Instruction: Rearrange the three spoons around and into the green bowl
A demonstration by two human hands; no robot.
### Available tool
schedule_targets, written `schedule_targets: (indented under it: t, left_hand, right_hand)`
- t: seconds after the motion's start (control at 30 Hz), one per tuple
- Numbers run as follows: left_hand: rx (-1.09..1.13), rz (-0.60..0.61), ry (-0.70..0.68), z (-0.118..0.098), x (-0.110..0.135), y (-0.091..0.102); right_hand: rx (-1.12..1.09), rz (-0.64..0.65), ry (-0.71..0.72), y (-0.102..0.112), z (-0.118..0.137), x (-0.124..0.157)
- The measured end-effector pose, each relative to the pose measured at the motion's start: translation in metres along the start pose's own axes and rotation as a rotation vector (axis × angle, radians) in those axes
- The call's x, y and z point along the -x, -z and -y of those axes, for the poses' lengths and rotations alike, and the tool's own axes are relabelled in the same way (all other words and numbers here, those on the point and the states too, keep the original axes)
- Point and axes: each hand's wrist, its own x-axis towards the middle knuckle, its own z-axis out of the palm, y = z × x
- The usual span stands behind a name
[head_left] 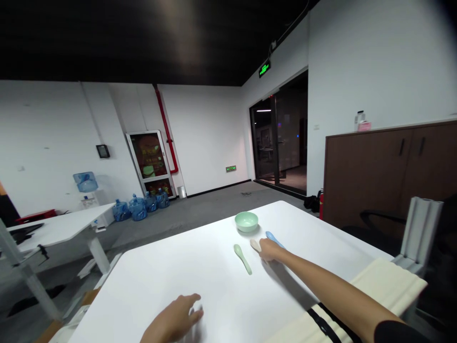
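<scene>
My right hand (270,250) reaches far over the white table (150,271), its fingers closed at the handle end of a beige spoon (254,245). That handle is mostly hidden under the hand, and I cannot tell whether the spoon is off the table. Just beyond the hand lies a blue spoon (273,238), partly covered by it. To the left rests a green spoon (243,259), its bowl end pointing away from me. A pale green bowl (246,222) stands upright behind the spoons. Nearer to me, my left hand (174,318) hovers low with fingers apart, holding nothing.
A cream folded pad (389,286) and a black strap (323,325) lie at the table's near right, beside a metal profile post (421,233). Another white desk (67,224) stands left. Blue water bottles (137,208) are on the floor behind.
</scene>
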Motion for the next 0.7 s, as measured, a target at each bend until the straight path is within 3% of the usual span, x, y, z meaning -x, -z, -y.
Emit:
schedule_targets:
  t: [0.17,0.33,0.5,0.7]
  left_hand:
    - [0.000,-0.004,-0.004,0.000,0.000,0.000]
    - [0.013,0.000,0.014,-0.002,0.002,0.001]
    - [0.005,-0.010,0.013,-0.004,0.003,0.002]
    - [0.013,0.001,0.023,-0.003,0.001,0.001]
  right_hand:
    - [0.023,-0.034,-0.085,0.037,-0.016,-0.003]
    - [0.078,-0.135,-0.168,0.066,-0.053,-0.006]
    - [0.085,-0.170,-0.270,0.056,-0.085,-0.009]
    - [0.079,-0.135,-0.303,0.039,-0.098,-0.012]
